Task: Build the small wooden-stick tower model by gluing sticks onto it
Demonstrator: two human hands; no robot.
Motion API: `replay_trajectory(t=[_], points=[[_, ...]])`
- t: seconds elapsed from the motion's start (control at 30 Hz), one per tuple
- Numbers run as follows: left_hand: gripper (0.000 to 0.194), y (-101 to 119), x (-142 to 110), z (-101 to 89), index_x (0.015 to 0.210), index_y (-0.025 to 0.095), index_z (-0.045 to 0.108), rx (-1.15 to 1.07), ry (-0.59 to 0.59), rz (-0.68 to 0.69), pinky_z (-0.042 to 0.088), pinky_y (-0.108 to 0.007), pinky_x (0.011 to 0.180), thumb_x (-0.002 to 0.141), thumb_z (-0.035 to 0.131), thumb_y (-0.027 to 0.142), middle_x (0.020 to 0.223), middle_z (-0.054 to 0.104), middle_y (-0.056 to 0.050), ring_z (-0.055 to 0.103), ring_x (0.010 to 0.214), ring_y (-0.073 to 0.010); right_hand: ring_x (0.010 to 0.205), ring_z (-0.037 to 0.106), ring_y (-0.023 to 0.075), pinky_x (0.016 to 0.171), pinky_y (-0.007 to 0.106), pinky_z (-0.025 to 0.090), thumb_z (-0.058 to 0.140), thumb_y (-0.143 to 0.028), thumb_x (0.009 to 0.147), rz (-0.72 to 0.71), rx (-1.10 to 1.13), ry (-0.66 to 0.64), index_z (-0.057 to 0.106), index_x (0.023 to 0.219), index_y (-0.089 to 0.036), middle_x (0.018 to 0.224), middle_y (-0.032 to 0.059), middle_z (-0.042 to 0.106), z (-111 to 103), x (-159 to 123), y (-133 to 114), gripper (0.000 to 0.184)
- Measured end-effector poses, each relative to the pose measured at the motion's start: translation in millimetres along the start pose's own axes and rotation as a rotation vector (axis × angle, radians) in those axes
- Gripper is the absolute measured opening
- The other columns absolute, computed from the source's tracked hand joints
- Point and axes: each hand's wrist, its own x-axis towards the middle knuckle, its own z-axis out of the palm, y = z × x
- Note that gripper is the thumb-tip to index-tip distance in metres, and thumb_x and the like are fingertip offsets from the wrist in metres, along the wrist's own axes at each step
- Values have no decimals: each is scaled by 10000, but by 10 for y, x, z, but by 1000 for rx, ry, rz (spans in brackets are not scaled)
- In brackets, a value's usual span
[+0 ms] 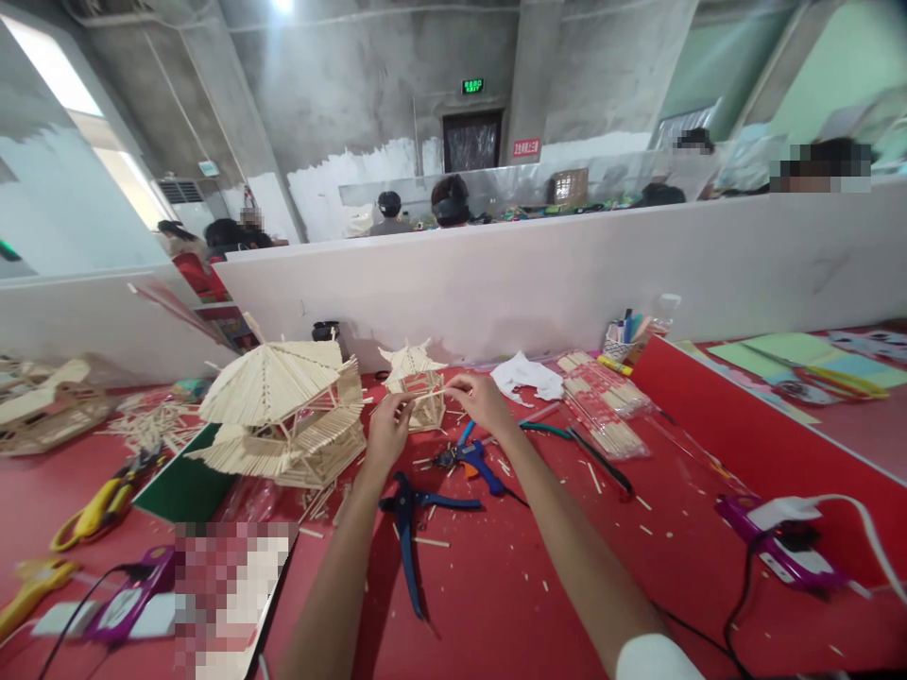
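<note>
While a large stick-built pavilion (273,385) stands at the left on the worktop (496,590), the left hand (389,425) pinches one end of a thin stick (429,391), which crosses before a smaller pavilion (413,363), beyond a blue cutter (404,519) and a glue gun (483,467); the right hand (485,400) pinches the stick's other end, and packets of sticks (602,408) lie farther right

Cutter (403,510), glue gun (484,470) block low path between your arms (340,576). Big model (273,387) bars left, partition (496,274) far side. You have widest pass over tabletop (652,557), right arm (567,538) to right power strip (814,567).
</note>
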Motion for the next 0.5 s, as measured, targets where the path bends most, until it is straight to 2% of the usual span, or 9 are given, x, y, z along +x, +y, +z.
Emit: replay_trajectory(t=[0.17,0.33,0.5], points=[[293,-242,-93,88,1205,184,599,115,189,30,465,-455,1035,932,491,198,1200,645,-135,590,1162,-258,771,690,205,732,295,499,640,-368,872,23,96,34,738,831,-168,840,79,765,184,170,304,227],[331,-418,-106,135,1269,189,548,100,196,13,428,-468,1093,946,487,221,1286,612,-142,555,1242,-254,772,688,209,740,307,514,653,-380,850,33,134,0,729,820,-148,820,88,759,318,262,487,246],[316,-437,-82,134,1262,191,561,102,180,-1,438,-463,1084,962,479,248,1276,622,-142,569,1220,-254,776,684,202,758,309,519,654,-398,854,20,184,-36,730,817,-152,816,76,755,341,298,543,259]])
